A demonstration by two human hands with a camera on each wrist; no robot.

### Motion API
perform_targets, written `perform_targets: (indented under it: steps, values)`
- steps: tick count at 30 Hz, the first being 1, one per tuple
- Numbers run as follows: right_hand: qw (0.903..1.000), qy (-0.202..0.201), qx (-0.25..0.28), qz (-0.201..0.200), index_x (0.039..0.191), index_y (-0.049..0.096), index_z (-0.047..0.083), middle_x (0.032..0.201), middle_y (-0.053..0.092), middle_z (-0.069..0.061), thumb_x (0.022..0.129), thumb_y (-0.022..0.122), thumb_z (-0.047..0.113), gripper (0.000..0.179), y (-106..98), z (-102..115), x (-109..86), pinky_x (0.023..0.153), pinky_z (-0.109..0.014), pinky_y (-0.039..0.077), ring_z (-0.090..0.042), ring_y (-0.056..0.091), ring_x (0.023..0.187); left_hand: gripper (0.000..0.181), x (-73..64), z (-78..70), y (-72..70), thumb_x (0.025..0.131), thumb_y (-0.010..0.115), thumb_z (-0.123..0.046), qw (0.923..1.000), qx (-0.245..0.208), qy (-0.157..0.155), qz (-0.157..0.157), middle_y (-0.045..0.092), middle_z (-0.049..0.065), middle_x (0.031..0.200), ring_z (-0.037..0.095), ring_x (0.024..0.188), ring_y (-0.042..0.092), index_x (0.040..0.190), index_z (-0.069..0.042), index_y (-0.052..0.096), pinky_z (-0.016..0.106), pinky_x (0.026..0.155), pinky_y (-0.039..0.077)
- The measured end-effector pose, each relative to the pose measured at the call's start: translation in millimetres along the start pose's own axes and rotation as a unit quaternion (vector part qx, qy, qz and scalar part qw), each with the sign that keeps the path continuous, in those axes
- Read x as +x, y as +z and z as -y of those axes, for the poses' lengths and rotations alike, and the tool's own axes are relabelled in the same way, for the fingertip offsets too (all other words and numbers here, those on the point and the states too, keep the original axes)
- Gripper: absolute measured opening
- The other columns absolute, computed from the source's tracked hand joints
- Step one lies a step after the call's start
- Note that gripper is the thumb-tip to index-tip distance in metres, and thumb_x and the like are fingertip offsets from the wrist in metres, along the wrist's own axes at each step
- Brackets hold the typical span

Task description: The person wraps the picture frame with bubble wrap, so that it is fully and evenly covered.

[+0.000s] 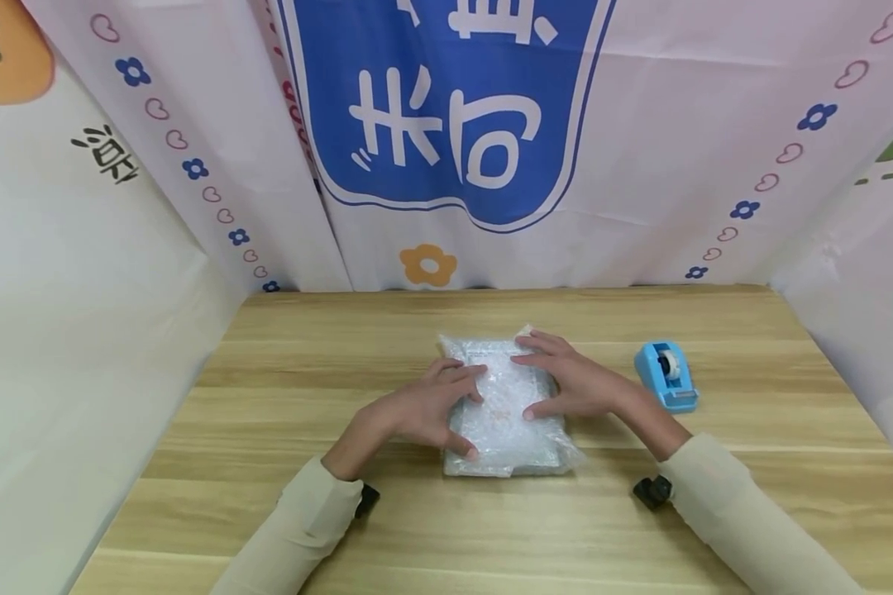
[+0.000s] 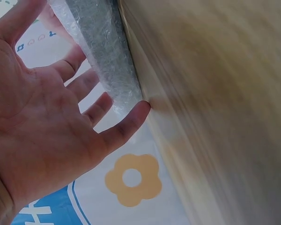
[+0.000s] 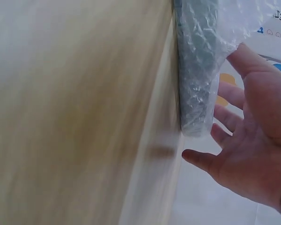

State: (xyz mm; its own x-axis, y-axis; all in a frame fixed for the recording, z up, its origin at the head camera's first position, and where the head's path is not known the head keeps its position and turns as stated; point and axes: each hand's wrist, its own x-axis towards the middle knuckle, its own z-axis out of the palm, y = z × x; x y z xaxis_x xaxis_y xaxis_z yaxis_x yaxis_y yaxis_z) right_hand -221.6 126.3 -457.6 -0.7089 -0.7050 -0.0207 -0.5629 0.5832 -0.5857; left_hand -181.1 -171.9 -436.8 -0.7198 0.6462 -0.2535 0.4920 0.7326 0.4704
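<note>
Package: a flat, rectangular bundle in clear bubble wrap lies in the middle of the pale wood-grain table, between the two hands.
Left hand: fingers spread wide, tips over the bundle's left side; I see no grip.
Right hand: also spread, with the thumb touching the wrap on the right side.
Wrapping done: I judge it mostly in place, since film covers the visible top and sides.
Wrapping left: a crinkled clear flap juts loose at the near right corner, so securing the film seems unfinished.
Tape: I can't make out any on the film; the light-blue tape dispenser stands apart, beyond the right hand, untouched.
Contents: something greyish-green, too veiled for me to identify.
</note>
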Motion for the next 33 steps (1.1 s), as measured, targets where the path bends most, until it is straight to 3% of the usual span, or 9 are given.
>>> perform_targets:
  steps: [6,12,17,21,24,30,33]
  values:
    - [0.9998,0.01,-0.012,-0.014,0.156,0.054,0.002,0.174,0.032,-0.023,0.088,0.09,0.037,0.084,4.0,4.6,3.7,0.128,-0.073,0.023,-0.05,0.014,0.165,0.058,1.8,-2.7,-0.5,0.083,0.092,-0.043,1.0,-0.001,0.002,0.0,0.014,-0.006,0.182,0.034,0.163,0.017,0.126,-0.016,0.067,0.059,0.125,0.04]
    - [0.9991,0.035,-0.02,-0.014,0.156,0.054,0.001,0.175,0.031,-0.023,0.09,0.089,0.035,0.082,5.4,14.2,6.7,0.128,-0.072,0.026,-0.049,0.014,0.165,0.053,8.2,-8.8,-6.6,0.08,0.095,-0.041,0.9998,0.011,-0.011,0.014,0.029,-0.001,0.179,0.036,0.162,0.018,0.118,-0.017,0.066,0.061,0.128,0.034]
    - [0.9993,0.034,-0.018,-0.006,0.157,0.052,0.002,0.176,0.028,-0.022,0.092,0.087,0.036,0.081,5.9,13.2,5.2,0.128,-0.072,0.024,-0.049,0.012,0.165,0.06,13.3,-13.3,-9.8,0.078,0.097,-0.041,0.9992,0.015,-0.026,0.025,0.038,0.001,0.175,0.036,0.162,0.019,0.124,-0.019,0.065,0.059,0.126,0.037]
    - [0.9997,0.016,0.008,0.017,0.159,0.049,0.004,0.179,0.02,-0.02,0.096,0.082,0.037,0.078,3.0,4.0,0.1,0.13,-0.073,0.019,-0.047,0.005,0.167,0.076,13.6,-13.7,-10.4,0.079,0.097,-0.042,0.9992,0.019,-0.023,0.028,0.047,0.001,0.169,0.036,0.162,0.02,0.14,-0.017,0.061,0.057,0.126,0.037]
    - [0.9983,0.008,0.037,0.043,0.159,0.051,0.006,0.181,0.015,-0.017,0.098,0.08,0.039,0.076,-3.3,-2.3,-5.9,0.13,-0.074,0.015,-0.046,0.0,0.168,0.076,14.1,-13.4,-9.9,0.079,0.096,-0.043,0.9993,0.026,-0.006,0.026,0.053,0.001,0.164,0.037,0.16,0.023,0.14,-0.014,0.062,0.057,0.126,0.038]
    - [0.9933,-0.014,0.071,0.09,0.158,0.053,0.005,0.181,0.011,-0.02,0.09,0.087,0.041,0.084,-16.7,-9.3,-15.2,0.128,-0.078,0.008,-0.048,-0.005,0.167,0.089,16.1,-16.5,-7.5,0.078,0.096,-0.046,0.9984,0.051,0.008,0.025,0.062,-0.002,0.153,0.036,0.156,0.028,0.152,-0.015,0.057,0.056,0.124,0.04]
    - [0.9927,-0.018,0.069,0.098,0.158,0.052,0.005,0.18,0.011,-0.021,0.085,0.091,0.042,0.09,-19.2,-10.6,-18.6,0.127,-0.08,0.008,-0.05,-0.005,0.166,0.072,18.1,-20.2,-6.3,0.078,0.095,-0.049,0.9981,0.055,0.005,0.028,0.054,-0.001,0.164,0.036,0.157,0.029,0.137,-0.018,0.067,0.055,0.12,0.044]
